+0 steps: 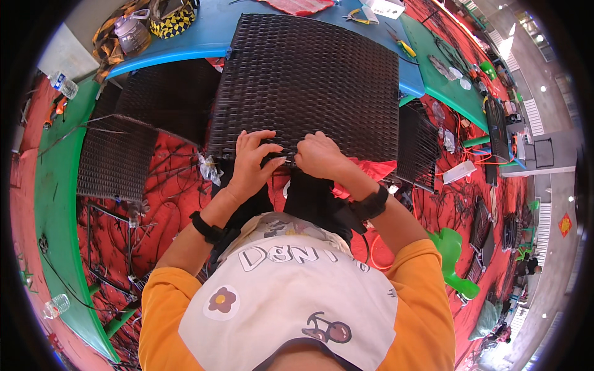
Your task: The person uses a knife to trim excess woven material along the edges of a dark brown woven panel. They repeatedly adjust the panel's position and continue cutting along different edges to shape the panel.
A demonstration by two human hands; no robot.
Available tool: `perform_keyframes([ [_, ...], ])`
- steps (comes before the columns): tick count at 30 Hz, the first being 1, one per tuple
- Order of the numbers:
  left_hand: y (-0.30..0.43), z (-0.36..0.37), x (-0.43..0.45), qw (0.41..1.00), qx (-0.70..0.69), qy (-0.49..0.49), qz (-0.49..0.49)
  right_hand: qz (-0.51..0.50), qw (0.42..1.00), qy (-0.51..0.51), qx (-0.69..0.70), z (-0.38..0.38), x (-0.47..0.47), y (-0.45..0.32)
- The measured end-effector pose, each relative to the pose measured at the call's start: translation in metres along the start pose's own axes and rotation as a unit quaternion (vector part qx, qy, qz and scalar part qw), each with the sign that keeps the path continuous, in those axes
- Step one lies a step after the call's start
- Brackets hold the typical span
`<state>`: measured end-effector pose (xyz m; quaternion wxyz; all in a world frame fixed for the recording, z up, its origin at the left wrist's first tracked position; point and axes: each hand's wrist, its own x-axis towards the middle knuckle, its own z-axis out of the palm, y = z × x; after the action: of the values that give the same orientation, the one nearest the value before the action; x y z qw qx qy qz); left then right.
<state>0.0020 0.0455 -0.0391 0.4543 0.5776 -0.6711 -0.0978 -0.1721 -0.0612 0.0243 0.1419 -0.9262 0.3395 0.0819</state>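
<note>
A dark brown woven rattan-style panel (306, 83) lies before me, its far part on the blue table and its near edge close to my lap. My left hand (254, 160) grips that near edge, fingers spread over the weave and thumb at the rim. Just to its right, my right hand (320, 155) is curled against the same edge. Its fingertips are turned away, so whatever they may pinch is hidden. Both wrists wear black bands. Red cloth or plastic (371, 169) shows under the panel's near right corner.
The blue table (185, 44) bears yellow-handled pliers (357, 16), a yellow-handled tool (406, 48) and a jug (132, 35). Green tables (60, 181) flank me. More woven panels (118, 155) stand at the left. Black strips litter the red floor (171, 195). A green chair (449, 259) stands at right.
</note>
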Motion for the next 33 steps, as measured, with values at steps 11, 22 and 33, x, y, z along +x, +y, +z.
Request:
perform_keyframes([
  [11, 0.005, 0.010, -0.011, 0.986, 0.143, 0.033, 0.081, -0.024, 0.938, 0.338, -0.074, 0.051, -0.016, -0.028],
  [22, 0.013, -0.010, 0.020, 0.973, 0.168, -0.094, 0.130, -0.097, 0.939, 0.331, 0.007, 0.019, -0.083, 0.045],
  [33, -0.007, -0.051, 0.058, 0.957, -0.008, -0.280, 0.075, -0.045, 0.970, 0.237, 0.025, 0.015, -0.111, 0.106],
])
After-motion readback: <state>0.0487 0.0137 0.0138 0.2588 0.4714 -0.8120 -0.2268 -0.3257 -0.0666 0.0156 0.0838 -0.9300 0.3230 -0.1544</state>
